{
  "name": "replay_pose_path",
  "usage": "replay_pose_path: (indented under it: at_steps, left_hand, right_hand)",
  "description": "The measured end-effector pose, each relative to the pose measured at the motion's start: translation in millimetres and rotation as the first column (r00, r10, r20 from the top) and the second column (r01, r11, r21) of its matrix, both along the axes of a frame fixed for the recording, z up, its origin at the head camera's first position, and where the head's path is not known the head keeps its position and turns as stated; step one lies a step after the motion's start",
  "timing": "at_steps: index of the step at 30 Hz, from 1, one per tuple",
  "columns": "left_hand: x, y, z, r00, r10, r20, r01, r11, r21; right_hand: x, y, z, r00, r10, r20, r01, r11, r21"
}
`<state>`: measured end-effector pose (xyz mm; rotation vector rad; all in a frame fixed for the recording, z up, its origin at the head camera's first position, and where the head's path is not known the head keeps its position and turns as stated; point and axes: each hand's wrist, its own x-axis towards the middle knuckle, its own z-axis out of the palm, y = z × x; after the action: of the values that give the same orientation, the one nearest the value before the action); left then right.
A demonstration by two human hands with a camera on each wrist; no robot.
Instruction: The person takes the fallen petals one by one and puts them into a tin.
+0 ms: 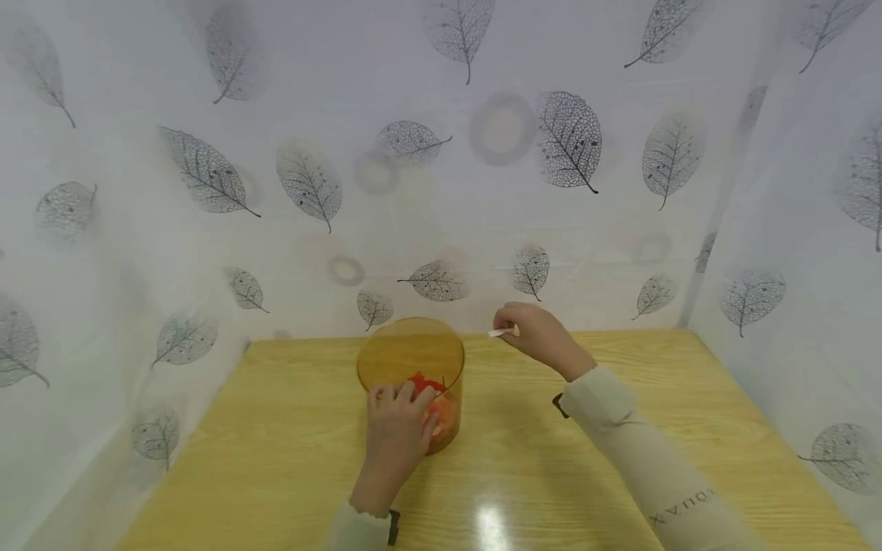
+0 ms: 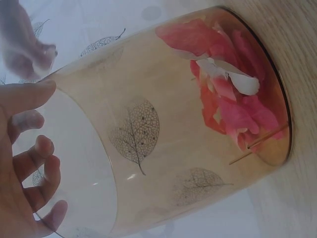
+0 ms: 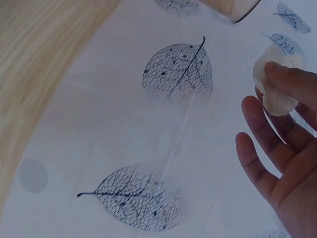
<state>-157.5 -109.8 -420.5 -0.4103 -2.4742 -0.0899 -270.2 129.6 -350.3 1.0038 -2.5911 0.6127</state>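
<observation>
An amber see-through cylindrical container [image 1: 411, 348] stands upright on the table. Inside, red, pink and white petals [image 2: 237, 109] lie at the bottom with thin brown sticks [image 2: 267, 136]. My left hand [image 1: 396, 428] holds the container's near rim, fingers bent over the edge and thumb at its right side. To the right of the container and raised over the far part of the table, my right hand [image 1: 537, 333] pinches a pale white petal [image 3: 277, 91] between thumb and index finger. Its other fingers are spread and loosely bent in the right wrist view.
The wood-grain table [image 1: 276, 444] reaches back to a white sheet [image 1: 496, 207] printed with dark leaf skeletons, which encloses the far side and both sides. Dark bands [image 1: 561, 405] circle both wrists at the cuffs of the light sleeves [image 1: 654, 451].
</observation>
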Motion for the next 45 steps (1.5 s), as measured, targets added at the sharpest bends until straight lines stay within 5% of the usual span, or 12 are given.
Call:
replay_pose_path:
  at_steps: [14, 22, 37, 45]
  left_hand:
    - [1.7, 0.6, 0.8, 1.000, 0.016, 0.018, -0.016, 1.000, -0.021]
    - [1.3, 0.9, -0.3, 1.000, 0.016, 0.016, -0.015, 1.000, -0.026]
    - [0.6, 0.8, 2.2, 1.000, -0.003, -0.002, 0.003, 1.000, 0.008]
    - [-0.1, 1.2, 0.4, 1.000, 0.005, -0.009, -0.005, 1.000, 0.006]
  right_hand:
    - [5.1, -61, 10.1, 0.992, 0.115, -0.045, -0.113, 0.993, 0.037]
    - [6.2, -73, 10.4, 0.987, 0.155, 0.030, -0.157, 0.985, 0.075]
    - [7.1, -57, 10.2, 0.992, 0.127, 0.000, -0.126, 0.987, 0.095]
    - [22.2, -20, 6.7, 0.993, 0.110, -0.035, -0.107, 0.991, 0.080]
